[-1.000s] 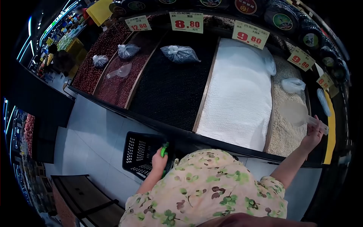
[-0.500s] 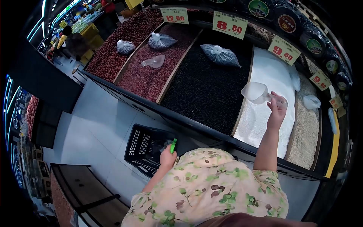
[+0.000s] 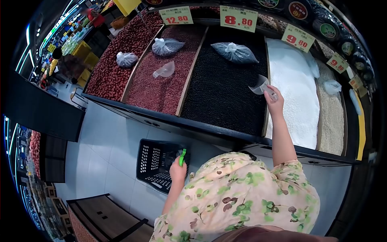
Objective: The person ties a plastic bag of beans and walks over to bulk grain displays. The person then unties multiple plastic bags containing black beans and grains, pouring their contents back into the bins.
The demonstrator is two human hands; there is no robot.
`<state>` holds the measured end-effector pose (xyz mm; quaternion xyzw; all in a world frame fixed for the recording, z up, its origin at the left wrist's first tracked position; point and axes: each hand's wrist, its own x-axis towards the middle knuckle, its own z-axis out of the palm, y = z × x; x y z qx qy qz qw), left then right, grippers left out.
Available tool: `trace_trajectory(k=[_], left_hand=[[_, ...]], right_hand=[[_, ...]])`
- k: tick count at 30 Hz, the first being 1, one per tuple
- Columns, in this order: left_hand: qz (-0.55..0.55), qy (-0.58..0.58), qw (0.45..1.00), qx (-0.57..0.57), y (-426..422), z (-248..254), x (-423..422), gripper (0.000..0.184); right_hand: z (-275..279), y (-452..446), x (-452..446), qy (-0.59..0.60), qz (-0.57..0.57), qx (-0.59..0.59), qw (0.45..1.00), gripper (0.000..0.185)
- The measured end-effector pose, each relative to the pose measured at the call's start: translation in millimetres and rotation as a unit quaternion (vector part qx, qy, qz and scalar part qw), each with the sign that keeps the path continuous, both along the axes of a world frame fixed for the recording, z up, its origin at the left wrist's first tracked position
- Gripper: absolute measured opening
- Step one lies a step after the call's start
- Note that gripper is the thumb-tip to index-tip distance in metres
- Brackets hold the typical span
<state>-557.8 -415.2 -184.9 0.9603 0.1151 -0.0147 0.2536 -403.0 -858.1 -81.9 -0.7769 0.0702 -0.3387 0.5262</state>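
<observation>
My right hand (image 3: 275, 101) is closed round the handle of a clear plastic scoop (image 3: 260, 85). The scoop hangs over the right side of the black bean bin (image 3: 219, 94), close to the divider beside the white grain bin (image 3: 291, 94). Low on the left, my left hand (image 3: 177, 169) grips the bright green handle (image 3: 182, 157) of a black shopping basket (image 3: 155, 161). Some dark contents show inside the basket, too unclear to name. A tied plastic bag of dark beans (image 3: 238, 53) lies on the black beans.
Left of the black beans are bins of small red beans (image 3: 161, 90) and red dates (image 3: 109, 80). Another clear scoop (image 3: 164, 70) and a tied bag (image 3: 167, 47) lie on the red beans. A beige grain bin (image 3: 331, 117) is at right. Price signs (image 3: 238, 19) stand behind.
My right hand and the scoop have moved left, from over the white grain to over the black beans' right side. The scoop has turned. My left hand keeps its hold, and the view has shifted.
</observation>
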Motion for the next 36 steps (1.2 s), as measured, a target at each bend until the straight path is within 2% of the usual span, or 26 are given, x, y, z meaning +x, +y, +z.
trace_trajectory(k=[7,8,12,20,25,26,29,31,36], left_hand=[[0.004,-0.027,1.000,0.007,4.8,-8.6,0.0,0.037],[0.006,-0.019,1.000,0.003,5.4,-8.7,0.4,0.037],[0.017,-0.002,1.000,-0.019,5.8,-3.6,1.3,0.038],[0.038,0.031,0.999,0.013,4.8,-11.0,0.9,0.041],[0.051,0.053,0.997,0.031,-1.1,-4.9,2.6,0.041],[0.052,0.037,0.997,0.038,-0.6,-9.8,1.8,0.037],[0.059,0.082,0.991,0.088,0.6,-19.3,1.5,0.030],[0.062,0.095,0.985,0.132,-7.2,-5.8,3.3,0.024],[0.047,0.094,0.987,0.121,-1.1,-6.5,5.3,0.022]], right_hand=[[-8.4,9.9,31.3,-0.004,-0.037,-0.103,0.994,0.026],[-7.9,11.1,35.2,-0.005,-0.036,-0.084,0.996,0.025],[-8.7,11.4,42.5,-0.019,-0.053,-0.136,0.989,0.026],[-16.6,1.5,36.7,-0.031,-0.020,-0.207,0.978,0.030],[-12.1,-2.8,32.5,-0.013,-0.003,-0.213,0.977,0.033],[-10.1,-2.5,32.2,-0.007,-0.002,-0.213,0.977,0.033],[-7.2,-2.0,33.1,0.009,0.023,-0.203,0.979,0.034],[-8.7,-2.8,33.4,0.015,0.031,-0.200,0.979,0.035],[-3.4,-7.6,26.6,0.022,0.071,-0.198,0.977,0.044]])
